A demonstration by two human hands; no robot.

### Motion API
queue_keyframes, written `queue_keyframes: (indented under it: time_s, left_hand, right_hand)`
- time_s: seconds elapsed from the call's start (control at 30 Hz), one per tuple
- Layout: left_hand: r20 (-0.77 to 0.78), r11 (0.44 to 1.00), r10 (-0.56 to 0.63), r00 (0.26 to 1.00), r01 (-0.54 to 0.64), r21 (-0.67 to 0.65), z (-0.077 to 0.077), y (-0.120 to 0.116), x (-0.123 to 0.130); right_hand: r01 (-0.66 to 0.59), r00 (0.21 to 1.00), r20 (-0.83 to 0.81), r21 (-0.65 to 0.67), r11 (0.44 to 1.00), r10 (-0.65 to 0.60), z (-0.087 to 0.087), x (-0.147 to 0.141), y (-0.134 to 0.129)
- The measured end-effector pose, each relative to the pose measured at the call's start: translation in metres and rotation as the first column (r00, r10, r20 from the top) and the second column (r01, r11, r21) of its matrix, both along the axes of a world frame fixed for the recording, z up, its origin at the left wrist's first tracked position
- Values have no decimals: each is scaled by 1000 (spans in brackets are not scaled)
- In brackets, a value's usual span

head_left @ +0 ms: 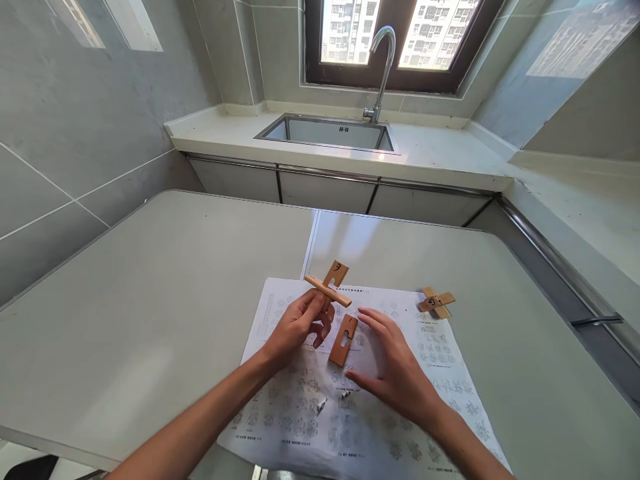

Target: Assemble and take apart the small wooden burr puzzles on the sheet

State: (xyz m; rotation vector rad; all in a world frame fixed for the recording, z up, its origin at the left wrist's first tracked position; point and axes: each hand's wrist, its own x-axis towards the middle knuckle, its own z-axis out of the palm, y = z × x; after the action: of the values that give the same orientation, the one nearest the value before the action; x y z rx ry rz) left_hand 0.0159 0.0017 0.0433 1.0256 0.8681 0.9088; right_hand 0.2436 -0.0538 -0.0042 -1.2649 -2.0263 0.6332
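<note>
My left hand (306, 319) is closed on two wooden puzzle pieces joined in a cross. One piece (336, 272) bears a dark mark at its upper end and has a notch, while the other (340, 296) lies crosswise over it. A reddish-brown notched puzzle piece (338, 352) rests on the printed sheet (370, 427). Around its right side my right hand (393, 363) is spread, thumb and fingers apart, with nothing held. Farther right, a small crossed wooden assembly (436, 303) marked with a letter sits at the sheet's upper right corner.
The sheet, covered in small diagrams, lies on a pale table (150, 320) with a seam across it. Beyond the table's far edge is a counter (440, 143) with a sink (325, 133) and a curved faucet (384, 73). A tiled wall (90, 120) stands at left.
</note>
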Motion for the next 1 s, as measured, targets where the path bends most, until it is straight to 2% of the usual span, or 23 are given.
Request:
queue_keyframes:
  time_s: [0.17,0.37,0.47,0.53,0.63,0.73,0.83,1.0]
  left_hand:
    - [-64,1000,10,998,-9,10,-5,1,2]
    - [-109,999,-40,993,42,22,-4,0,2]
    - [-121,999,-37,992,40,23,-4,0,2]
    - [-129,999,-37,991,41,21,-4,0,2]
    - [-135,998,-58,989,61,15,-3,-2,3]
    - [-132,996,-87,987,90,14,-3,-5,5]
    - [-115,994,-109,987,112,16,-4,-7,6]
    - [-121,991,-123,985,128,33,-7,-7,5]
  right_hand:
    - [56,995,72,109,992,-64,-5,-14,0]
    - [102,994,21,116,988,-105,0,-18,0]
    - [221,969,-117,24,975,-217,9,-11,2]
    - [265,914,-281,-135,955,-293,15,-5,4]
    - [133,761,-565,-348,928,-321,20,0,5]
    - [-23,647,-705,-399,917,-291,19,-1,4]
    - [-94,637,-731,-389,917,-245,17,-5,3]
    - [-88,684,-702,-348,933,-197,17,-7,3]
